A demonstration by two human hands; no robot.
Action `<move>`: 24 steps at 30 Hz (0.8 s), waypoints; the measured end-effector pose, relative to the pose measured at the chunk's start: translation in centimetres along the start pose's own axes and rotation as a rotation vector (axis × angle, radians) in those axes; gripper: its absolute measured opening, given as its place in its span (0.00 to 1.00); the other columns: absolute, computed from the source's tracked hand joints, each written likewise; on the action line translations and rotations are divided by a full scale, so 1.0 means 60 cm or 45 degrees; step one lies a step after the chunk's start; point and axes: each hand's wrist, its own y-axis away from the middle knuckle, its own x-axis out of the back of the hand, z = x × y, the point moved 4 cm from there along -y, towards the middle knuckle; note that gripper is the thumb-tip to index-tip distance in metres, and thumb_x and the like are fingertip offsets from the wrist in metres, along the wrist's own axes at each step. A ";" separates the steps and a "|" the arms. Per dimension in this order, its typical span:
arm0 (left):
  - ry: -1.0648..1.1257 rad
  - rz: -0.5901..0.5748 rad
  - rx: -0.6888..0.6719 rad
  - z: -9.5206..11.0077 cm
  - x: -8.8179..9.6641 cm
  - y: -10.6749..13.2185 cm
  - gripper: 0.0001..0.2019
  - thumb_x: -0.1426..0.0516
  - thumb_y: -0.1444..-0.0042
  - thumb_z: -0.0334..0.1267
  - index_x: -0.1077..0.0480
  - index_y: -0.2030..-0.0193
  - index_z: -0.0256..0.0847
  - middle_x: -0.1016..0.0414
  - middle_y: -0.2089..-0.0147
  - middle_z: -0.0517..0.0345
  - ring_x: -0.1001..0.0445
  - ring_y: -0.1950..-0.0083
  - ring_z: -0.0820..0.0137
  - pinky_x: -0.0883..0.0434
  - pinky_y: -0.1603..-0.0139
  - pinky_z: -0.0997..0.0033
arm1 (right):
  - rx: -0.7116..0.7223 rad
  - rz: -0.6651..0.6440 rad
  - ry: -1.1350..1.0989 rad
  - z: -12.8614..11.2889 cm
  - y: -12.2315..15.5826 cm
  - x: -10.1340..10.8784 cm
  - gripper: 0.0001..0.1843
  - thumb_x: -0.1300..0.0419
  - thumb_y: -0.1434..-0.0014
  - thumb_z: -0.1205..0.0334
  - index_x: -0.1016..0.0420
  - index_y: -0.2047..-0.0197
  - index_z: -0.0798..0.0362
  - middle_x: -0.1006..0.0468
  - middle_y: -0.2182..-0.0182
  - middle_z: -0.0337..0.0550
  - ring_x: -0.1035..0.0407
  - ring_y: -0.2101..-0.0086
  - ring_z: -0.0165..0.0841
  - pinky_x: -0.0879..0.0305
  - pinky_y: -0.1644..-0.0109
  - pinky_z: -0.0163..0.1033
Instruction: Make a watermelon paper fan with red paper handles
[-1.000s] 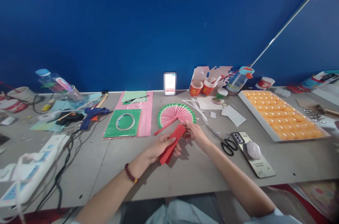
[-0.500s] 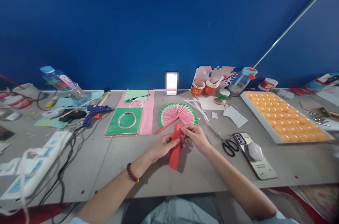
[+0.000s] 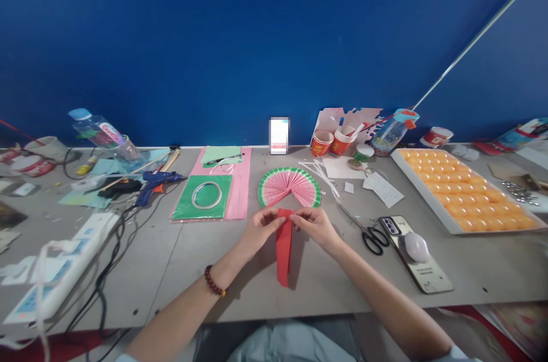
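Between my two hands hangs a folded strip of red paper (image 3: 283, 253), its long end pointing toward me. My left hand (image 3: 261, 230) pinches its upper left edge with thumb and fingers. On the other side my right hand (image 3: 314, 225) pinches the upper right edge. The strip's lower end hangs free above the table. Just beyond my fingers lies a pleated paper fan (image 3: 290, 185), pink with a green rim like a watermelon slice. My hands hide the gap at the fan's near side.
Black-handled scissors (image 3: 372, 239) and a phone (image 3: 422, 270) with a white mouse-like object lie right. Further right stands a tray of orange balls (image 3: 462, 193). Left are a green paper pack (image 3: 201, 197) with a tape roll, a blue glue gun (image 3: 154, 185) and a power strip (image 3: 64, 270).
The red strip has turned narrower and hangs straighter. My left hand has moved up to its top edge, and my right hand has come down slightly, level with the left.
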 end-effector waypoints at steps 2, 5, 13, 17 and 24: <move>0.014 -0.006 0.006 0.000 -0.001 -0.001 0.14 0.36 0.53 0.46 0.25 0.66 0.37 0.22 0.66 0.54 0.25 0.63 0.67 0.31 0.59 0.70 | 0.009 0.002 0.009 -0.004 0.001 -0.001 0.15 0.38 0.50 0.51 0.25 0.76 0.55 0.29 0.82 0.37 0.36 0.79 0.27 0.39 0.72 0.34; 0.013 0.011 0.011 0.000 0.000 -0.002 0.13 0.35 0.55 0.45 0.26 0.69 0.36 0.22 0.68 0.55 0.26 0.65 0.68 0.32 0.61 0.71 | 0.041 -0.001 0.053 -0.006 0.003 -0.002 0.15 0.39 0.49 0.52 0.25 0.76 0.55 0.29 0.82 0.37 0.36 0.79 0.28 0.40 0.72 0.34; 0.146 0.038 0.103 -0.013 0.001 -0.003 0.14 0.32 0.59 0.43 0.29 0.74 0.36 0.24 0.73 0.59 0.29 0.71 0.73 0.34 0.66 0.74 | 0.124 0.051 0.181 -0.001 0.008 -0.003 0.14 0.41 0.47 0.52 0.24 0.73 0.54 0.27 0.80 0.40 0.34 0.77 0.30 0.39 0.73 0.34; 0.158 0.030 0.126 -0.013 0.001 -0.002 0.14 0.32 0.60 0.43 0.30 0.75 0.36 0.25 0.74 0.60 0.30 0.72 0.74 0.34 0.66 0.74 | 0.128 0.050 0.199 -0.005 0.009 -0.004 0.13 0.41 0.47 0.53 0.24 0.73 0.54 0.27 0.80 0.40 0.34 0.77 0.31 0.39 0.72 0.35; 0.075 0.091 0.057 -0.012 0.007 -0.003 0.14 0.34 0.56 0.46 0.28 0.74 0.36 0.24 0.72 0.57 0.28 0.68 0.70 0.33 0.62 0.71 | 0.108 0.015 0.226 0.002 0.011 -0.004 0.14 0.42 0.45 0.53 0.25 0.75 0.54 0.28 0.80 0.40 0.33 0.77 0.31 0.38 0.71 0.35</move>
